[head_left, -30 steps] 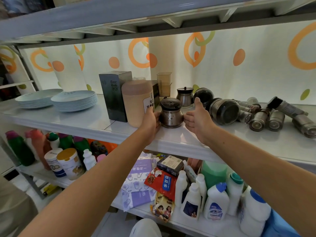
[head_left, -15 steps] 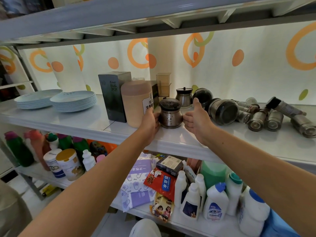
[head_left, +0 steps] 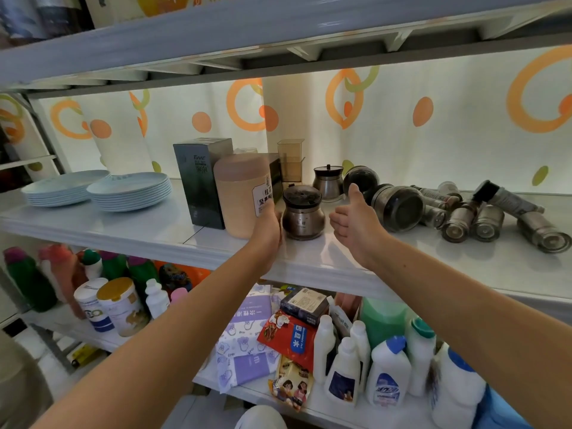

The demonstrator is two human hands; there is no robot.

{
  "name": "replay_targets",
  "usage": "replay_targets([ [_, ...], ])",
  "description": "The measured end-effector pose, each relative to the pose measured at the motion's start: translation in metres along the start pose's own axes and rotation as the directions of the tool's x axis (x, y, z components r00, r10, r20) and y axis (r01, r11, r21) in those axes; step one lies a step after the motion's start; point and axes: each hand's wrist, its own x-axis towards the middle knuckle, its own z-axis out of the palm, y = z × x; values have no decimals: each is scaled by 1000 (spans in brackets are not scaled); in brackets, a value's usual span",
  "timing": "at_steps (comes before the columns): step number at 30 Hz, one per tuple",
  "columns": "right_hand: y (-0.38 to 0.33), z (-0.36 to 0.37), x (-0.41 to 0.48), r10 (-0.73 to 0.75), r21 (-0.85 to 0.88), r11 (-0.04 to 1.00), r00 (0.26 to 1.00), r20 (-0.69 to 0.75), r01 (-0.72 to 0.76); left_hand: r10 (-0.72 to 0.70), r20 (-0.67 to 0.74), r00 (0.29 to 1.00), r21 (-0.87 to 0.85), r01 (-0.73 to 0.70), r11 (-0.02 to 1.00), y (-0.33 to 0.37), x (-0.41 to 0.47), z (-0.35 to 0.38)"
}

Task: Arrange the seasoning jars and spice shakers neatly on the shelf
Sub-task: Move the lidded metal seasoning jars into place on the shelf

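- Two hands reach onto the middle shelf (head_left: pixel 309 267), one on each side of a steel jar (head_left: pixel 303 216) that stands upright near the front edge.
- Left hand (head_left: pixel 268 232) sits in the gap between the jar and a beige canister (head_left: pixel 241 196). Its fingers are stretched forward and grip nothing. It is just beside the jar's left flank, and I cannot tell whether it touches.
- Right hand (head_left: pixel 353 222) is spread open with the thumb up and the palm facing the jar. It stays slightly apart from the jar and holds nothing.
- Farther back a second jar (head_left: pixel 328 182) stands upright, and right of it two more jars (head_left: pixel 397 207) lie on their sides.
- Several shakers (head_left: pixel 483 222) lie toppled in a heap at the right end of the shelf.
- Left of the canister stands a dark box (head_left: pixel 199 181), and farther left are two stacks of plates (head_left: pixel 130 190).
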Motion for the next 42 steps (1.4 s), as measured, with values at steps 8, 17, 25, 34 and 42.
replay_targets([
  [8,-54,-41,-14,-109,39,994,992,67,107,243,126,962,63,-252,966,28,-49,24],
  [17,-131,-45,22,-139,-22,990,987,77,141,111,178,978,86,-128,988,116,3,81],
  [25,-155,-23,111,-3,-231,973,998,58,17,-139,193,971,172,106,979,134,92,101],
  [34,-150,-8,196,79,-428,901,997,-6,-74,-237,121,964,216,208,954,125,152,113],
  [42,-140,-2,224,109,-582,803,992,-62,-124,-268,44,962,326,240,915,106,180,109],
])
